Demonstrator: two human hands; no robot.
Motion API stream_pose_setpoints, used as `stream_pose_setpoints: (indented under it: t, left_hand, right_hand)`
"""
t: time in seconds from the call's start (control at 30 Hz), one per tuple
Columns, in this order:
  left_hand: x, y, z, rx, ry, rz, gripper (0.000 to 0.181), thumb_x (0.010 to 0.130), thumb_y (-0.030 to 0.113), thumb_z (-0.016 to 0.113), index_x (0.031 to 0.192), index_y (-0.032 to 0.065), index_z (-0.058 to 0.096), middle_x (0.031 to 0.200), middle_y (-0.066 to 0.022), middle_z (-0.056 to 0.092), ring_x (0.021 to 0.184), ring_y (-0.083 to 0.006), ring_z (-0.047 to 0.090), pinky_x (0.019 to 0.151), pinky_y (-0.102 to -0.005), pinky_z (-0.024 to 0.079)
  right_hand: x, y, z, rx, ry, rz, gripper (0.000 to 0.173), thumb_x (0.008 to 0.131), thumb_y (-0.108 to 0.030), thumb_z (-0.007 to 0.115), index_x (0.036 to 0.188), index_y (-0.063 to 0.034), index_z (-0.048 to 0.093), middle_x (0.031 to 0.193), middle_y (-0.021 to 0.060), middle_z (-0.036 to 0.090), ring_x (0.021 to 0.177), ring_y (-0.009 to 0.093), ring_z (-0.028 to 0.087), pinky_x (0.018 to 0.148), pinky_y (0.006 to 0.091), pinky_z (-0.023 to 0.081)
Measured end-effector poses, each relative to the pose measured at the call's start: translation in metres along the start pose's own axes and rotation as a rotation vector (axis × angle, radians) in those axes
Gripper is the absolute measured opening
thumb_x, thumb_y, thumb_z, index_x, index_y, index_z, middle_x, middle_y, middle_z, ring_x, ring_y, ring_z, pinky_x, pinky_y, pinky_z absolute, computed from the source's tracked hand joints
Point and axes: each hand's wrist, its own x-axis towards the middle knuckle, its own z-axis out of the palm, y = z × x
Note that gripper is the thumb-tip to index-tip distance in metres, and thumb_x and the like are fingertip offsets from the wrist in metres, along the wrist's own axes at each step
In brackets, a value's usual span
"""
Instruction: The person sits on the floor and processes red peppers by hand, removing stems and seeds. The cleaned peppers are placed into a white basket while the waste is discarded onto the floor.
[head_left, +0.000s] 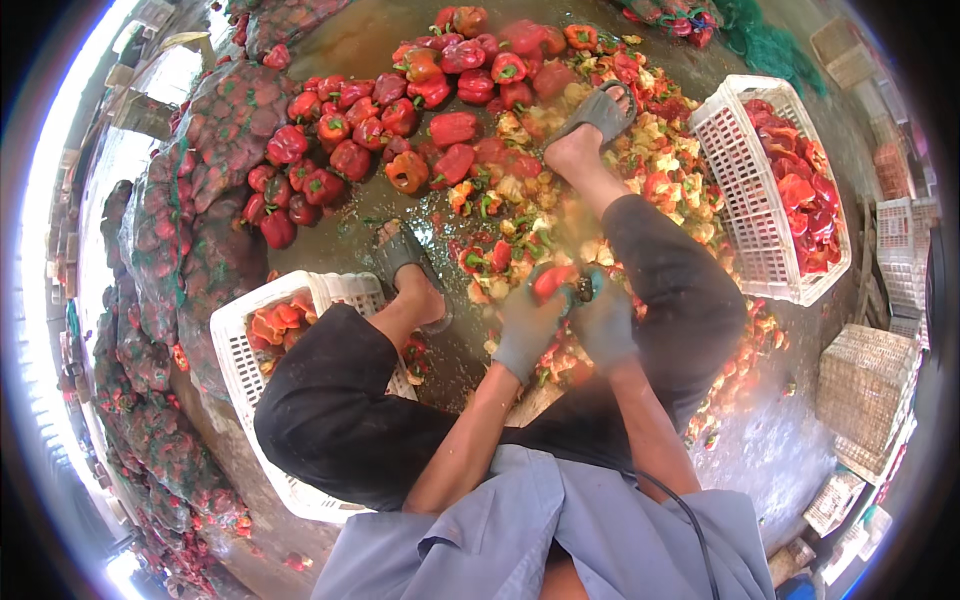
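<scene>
In a grey glove, my left hand (529, 319) is closed around a red bell pepper (553, 282) between my knees. My gloved right hand (602, 315) meets it from the right, its fingers curled on a small dark tool (584, 288) at the pepper's end. What kind of tool it is cannot be made out. Below both hands lies a heap of cut pepper cores (540, 232) with pale seeds and green stems. Whole red bell peppers (360, 135) cover the wet floor ahead, by my feet.
A white plastic crate (262, 405) with pepper pieces (281, 322) stands beside my left leg. Another crate (739, 217) of red pepper pieces (806, 195) is at the right. Mesh sacks of peppers (225, 127) line the left side. Stacked crates (862, 397) stand far right.
</scene>
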Motion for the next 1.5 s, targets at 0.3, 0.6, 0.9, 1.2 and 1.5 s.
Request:
stream_pose_setpoints:
  t: [0.3,0.6,0.9,1.2,1.5]
  left_hand:
    - [-0.008,0.009,-0.008,-0.076,-0.071,-0.064,0.031,0.096,0.007,0.066,0.124,-0.0044,0.072,0.101,-0.0020,0.073,0.086,-0.0090,0.064,0.078,-0.0277,0.054]
    - [-0.011,-0.001,-0.014,-0.601,-0.157,-0.126,0.039,0.106,0.023,0.057,0.133,-0.0046,0.064,0.118,-0.0188,0.074,0.101,-0.0282,0.076,0.069,-0.0398,0.065]
    - [-0.028,0.018,-0.005,-0.688,-0.170,0.014,0.044,0.103,0.016,0.064,0.139,-0.0074,0.056,0.129,-0.0201,0.070,0.110,-0.0322,0.074,0.090,-0.0446,0.064]
    - [-0.072,0.056,-0.023,-0.414,0.085,0.082,0.025,0.100,0.008,0.065,0.124,0.0010,0.067,0.092,0.0007,0.068,0.066,-0.0060,0.059,0.053,-0.0225,0.043]
    - [-0.149,0.216,-0.125,0.251,0.492,0.752,0.036,0.106,0.021,0.061,0.132,-0.0034,0.062,0.119,-0.0107,0.065,0.097,-0.0190,0.065,0.086,-0.0343,0.052]
  right_hand:
    - [0.017,0.023,0.006,0.201,-0.090,0.095,0.038,0.079,-0.027,0.088,0.100,0.0005,0.071,0.084,0.0194,0.073,0.079,0.037,0.072,0.074,0.0461,0.055]
    - [0.004,0.005,-0.031,1.057,-0.206,0.475,0.018,0.088,-0.006,0.080,0.102,-0.0005,0.069,0.075,0.0051,0.067,0.048,0.015,0.059,0.041,0.0299,0.045]
    - [0.001,0.006,-0.019,1.203,-0.102,0.505,0.011,0.093,-0.008,0.074,0.099,-0.0040,0.066,0.071,0.0040,0.064,0.046,0.015,0.056,0.040,0.0306,0.043]
    - [0.014,0.035,0.021,0.448,-0.093,0.323,0.031,0.090,-0.019,0.081,0.107,0.0010,0.065,0.073,0.0093,0.063,0.053,0.020,0.061,0.051,0.0388,0.048]
    - [-0.008,0.037,0.023,0.339,-0.170,0.352,0.047,0.088,-0.030,0.082,0.115,0.0035,0.064,0.084,0.0142,0.067,0.074,0.029,0.067,0.068,0.0493,0.051]
